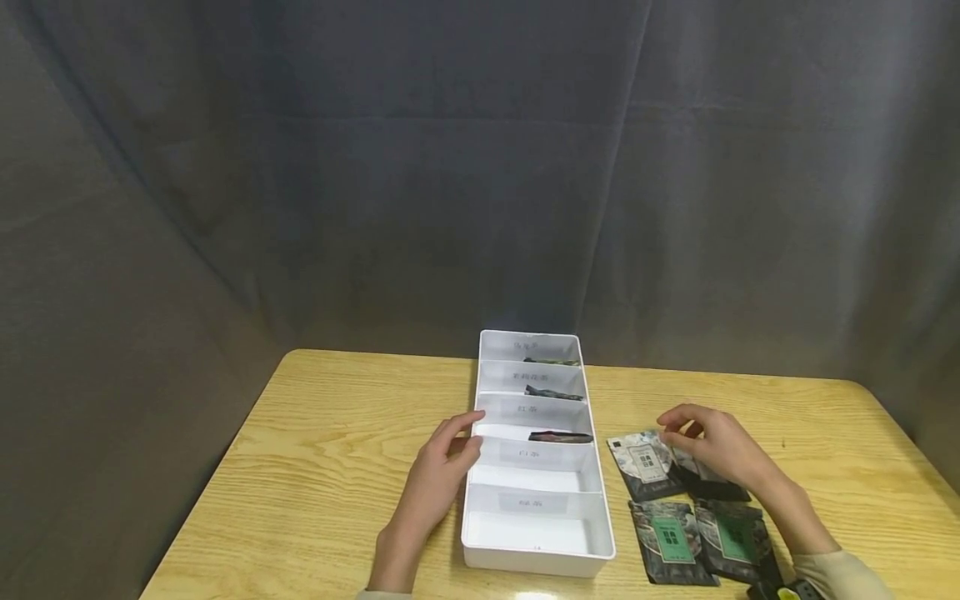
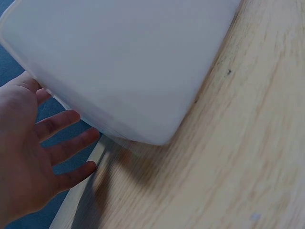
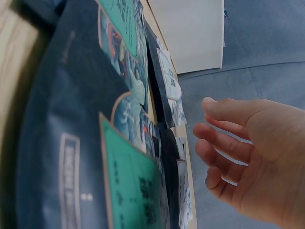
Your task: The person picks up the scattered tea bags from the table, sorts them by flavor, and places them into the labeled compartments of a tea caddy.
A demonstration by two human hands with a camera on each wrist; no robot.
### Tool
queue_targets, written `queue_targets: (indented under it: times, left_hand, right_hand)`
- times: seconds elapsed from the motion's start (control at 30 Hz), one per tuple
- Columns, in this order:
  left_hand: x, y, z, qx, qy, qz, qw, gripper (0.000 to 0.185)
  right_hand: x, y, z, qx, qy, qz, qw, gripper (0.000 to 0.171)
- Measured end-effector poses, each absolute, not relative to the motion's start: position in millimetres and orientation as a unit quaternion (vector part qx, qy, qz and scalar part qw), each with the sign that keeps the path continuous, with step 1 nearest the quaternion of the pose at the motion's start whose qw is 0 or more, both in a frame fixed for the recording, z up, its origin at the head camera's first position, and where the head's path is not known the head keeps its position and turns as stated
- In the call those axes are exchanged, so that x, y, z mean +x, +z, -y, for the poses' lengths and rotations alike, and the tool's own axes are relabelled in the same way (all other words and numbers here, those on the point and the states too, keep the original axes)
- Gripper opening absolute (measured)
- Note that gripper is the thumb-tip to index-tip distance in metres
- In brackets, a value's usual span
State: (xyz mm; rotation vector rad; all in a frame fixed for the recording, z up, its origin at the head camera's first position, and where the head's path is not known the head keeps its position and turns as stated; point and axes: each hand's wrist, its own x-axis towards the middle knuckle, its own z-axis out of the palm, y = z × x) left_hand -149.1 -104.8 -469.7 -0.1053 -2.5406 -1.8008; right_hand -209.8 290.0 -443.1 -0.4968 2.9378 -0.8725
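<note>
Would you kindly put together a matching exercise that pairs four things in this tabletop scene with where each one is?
Things:
1. left hand
2. right hand
3. green-label packets
4. dark packet

Places:
A. lying inside the third compartment from the far end of the white tray
B. over the grey-label packets on the table
C. flat on the table at the near right
D. against the tray's left wall

Pairs: 1-D, 2-B, 3-C, 4-A
</note>
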Motion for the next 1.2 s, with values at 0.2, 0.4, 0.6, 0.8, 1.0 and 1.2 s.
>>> queue_targets:
  times: [0.2, 0.4, 0.6, 0.8, 1.0, 1.2]
  left_hand:
    - [-150, -470, 105, -0.035, -0.578, 0.815, 0.013, 0.037]
    - [-150, -469, 104, -0.033, -0.578, 0.815, 0.015, 0.037]
    - [-150, -469, 104, -0.032, -0.58, 0.814, 0.016, 0.036]
    - [-150, -470, 104, -0.036, -0.584, 0.811, 0.011, 0.037]
    - [-150, -471, 105, -0.036, -0.582, 0.812, 0.009, 0.037]
    - [-151, -471, 105, -0.031, -0.582, 0.813, 0.007, 0.036]
  right_hand:
    - [-212, -446, -293, -0.152, -0.278, -0.948, 0.021, 0.024]
    - [-211, -451, -297, -0.154, -0.28, -0.947, 0.028, 0.022]
    - [-212, -455, -296, -0.153, -0.274, -0.949, 0.032, 0.025]
    - [-218, -453, -290, -0.16, -0.269, -0.948, 0.065, 0.036]
    - [-222, -454, -285, -0.177, -0.253, -0.948, 0.081, 0.038]
    - [-221, -455, -282, -0.159, -0.25, -0.952, 0.08, 0.024]
